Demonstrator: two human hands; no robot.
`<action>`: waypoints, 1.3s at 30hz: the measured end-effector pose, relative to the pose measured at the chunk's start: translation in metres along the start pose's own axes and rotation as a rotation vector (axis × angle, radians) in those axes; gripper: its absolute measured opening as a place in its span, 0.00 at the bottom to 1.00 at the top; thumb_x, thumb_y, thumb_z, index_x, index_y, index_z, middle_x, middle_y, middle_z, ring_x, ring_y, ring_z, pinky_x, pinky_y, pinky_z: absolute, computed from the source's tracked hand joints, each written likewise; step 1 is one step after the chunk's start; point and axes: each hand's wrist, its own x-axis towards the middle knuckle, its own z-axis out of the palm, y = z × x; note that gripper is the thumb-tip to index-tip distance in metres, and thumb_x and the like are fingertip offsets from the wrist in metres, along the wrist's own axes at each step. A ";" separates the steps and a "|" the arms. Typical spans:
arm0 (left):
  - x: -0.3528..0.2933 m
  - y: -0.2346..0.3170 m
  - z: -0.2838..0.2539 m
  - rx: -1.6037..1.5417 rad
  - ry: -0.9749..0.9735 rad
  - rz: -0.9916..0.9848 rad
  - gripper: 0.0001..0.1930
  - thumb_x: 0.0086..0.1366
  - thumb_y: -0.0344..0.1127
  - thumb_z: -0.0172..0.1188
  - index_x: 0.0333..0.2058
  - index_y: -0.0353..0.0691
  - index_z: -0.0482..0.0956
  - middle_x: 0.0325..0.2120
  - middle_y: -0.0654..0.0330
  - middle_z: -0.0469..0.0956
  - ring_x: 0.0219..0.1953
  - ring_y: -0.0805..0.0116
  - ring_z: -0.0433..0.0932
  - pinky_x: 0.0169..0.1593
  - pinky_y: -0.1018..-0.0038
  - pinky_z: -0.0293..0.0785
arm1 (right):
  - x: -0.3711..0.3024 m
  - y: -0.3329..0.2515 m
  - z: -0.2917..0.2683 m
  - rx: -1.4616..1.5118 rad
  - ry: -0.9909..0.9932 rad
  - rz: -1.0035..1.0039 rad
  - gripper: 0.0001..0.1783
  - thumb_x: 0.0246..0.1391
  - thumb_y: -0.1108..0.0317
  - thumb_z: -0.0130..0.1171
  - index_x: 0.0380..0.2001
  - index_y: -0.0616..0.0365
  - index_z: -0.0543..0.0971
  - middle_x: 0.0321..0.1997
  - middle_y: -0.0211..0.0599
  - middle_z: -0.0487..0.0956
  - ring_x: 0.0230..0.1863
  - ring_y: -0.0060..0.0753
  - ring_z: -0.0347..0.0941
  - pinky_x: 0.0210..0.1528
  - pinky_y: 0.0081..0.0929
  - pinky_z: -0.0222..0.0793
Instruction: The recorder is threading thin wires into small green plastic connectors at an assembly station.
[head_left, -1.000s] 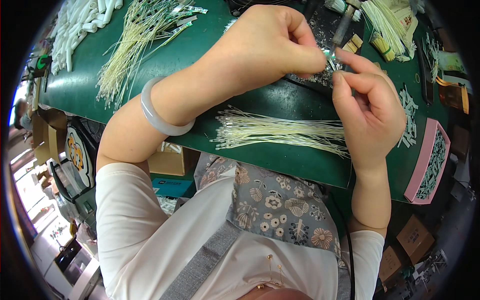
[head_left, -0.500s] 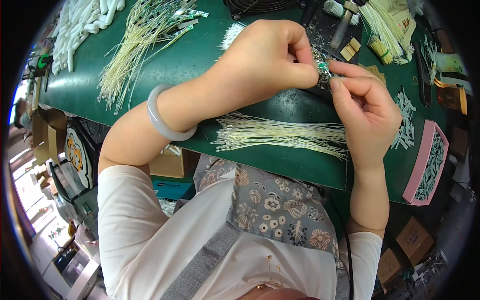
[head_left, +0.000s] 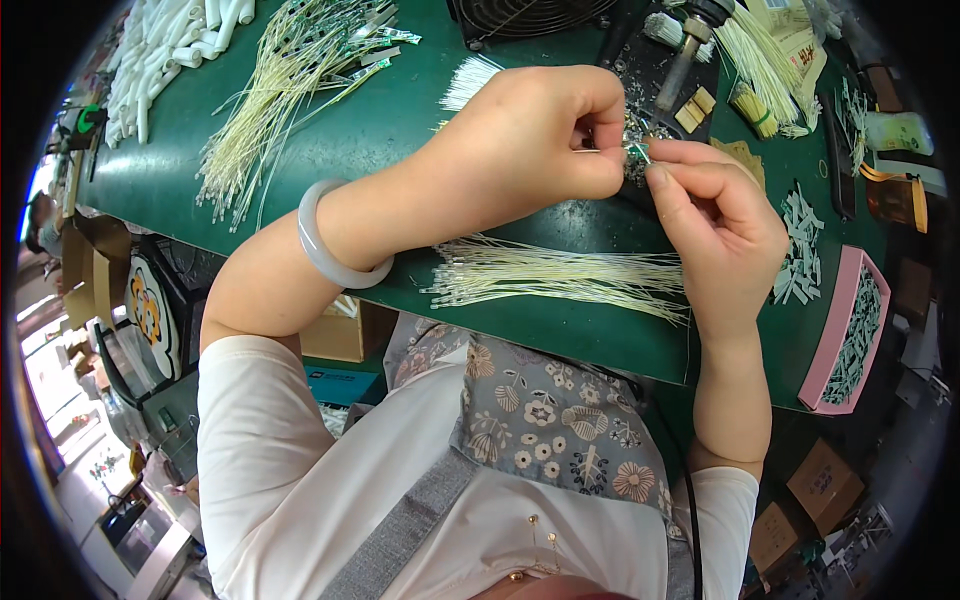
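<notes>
My left hand (head_left: 545, 125) and my right hand (head_left: 728, 215) meet above the far part of the green table. Between their fingertips is a tiny green circuit board (head_left: 637, 153); a bit of wire shows beside the left thumb. Both hands are closed in a pinch, and the board's ends are partly hidden by the fingers. Below the hands lies a spread bundle of thin pale wires (head_left: 560, 272). Just beyond them a soldering iron (head_left: 680, 70) slants down over a dark mat strewn with scraps.
White tubes (head_left: 165, 60) and wires with green boards (head_left: 290, 90) lie at the left. A black fan (head_left: 530, 20) stands at the back. To the right are small grey-green pieces (head_left: 800, 250), a pink box (head_left: 835, 340) full of similar pieces, and more wire bundles (head_left: 765, 60).
Both hands have come slightly nearer to me and a little to the left, with the small circuit board still between them. The whole view has shifted slightly.
</notes>
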 end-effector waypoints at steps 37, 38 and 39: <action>0.005 0.008 0.004 0.065 0.125 0.093 0.06 0.48 0.23 0.58 0.21 0.34 0.69 0.22 0.65 0.72 0.24 0.84 0.67 0.27 0.86 0.66 | 0.004 -0.001 0.000 -0.122 0.071 -0.176 0.04 0.40 0.80 0.63 0.20 0.63 0.77 0.31 0.37 0.80 0.17 0.11 0.61 0.18 0.10 0.57; 0.006 0.007 0.004 0.065 0.125 0.092 0.06 0.48 0.23 0.58 0.21 0.34 0.69 0.22 0.65 0.72 0.24 0.84 0.67 0.27 0.86 0.66 | 0.004 -0.001 0.000 -0.121 0.070 -0.175 0.04 0.40 0.80 0.63 0.20 0.63 0.77 0.31 0.37 0.80 0.17 0.11 0.61 0.18 0.10 0.57; 0.006 0.008 0.003 0.060 0.120 0.081 0.06 0.48 0.23 0.58 0.21 0.34 0.69 0.22 0.66 0.72 0.24 0.84 0.67 0.27 0.87 0.65 | 0.004 -0.001 0.001 -0.110 0.076 -0.161 0.04 0.40 0.80 0.63 0.20 0.63 0.77 0.31 0.37 0.80 0.17 0.12 0.62 0.18 0.10 0.57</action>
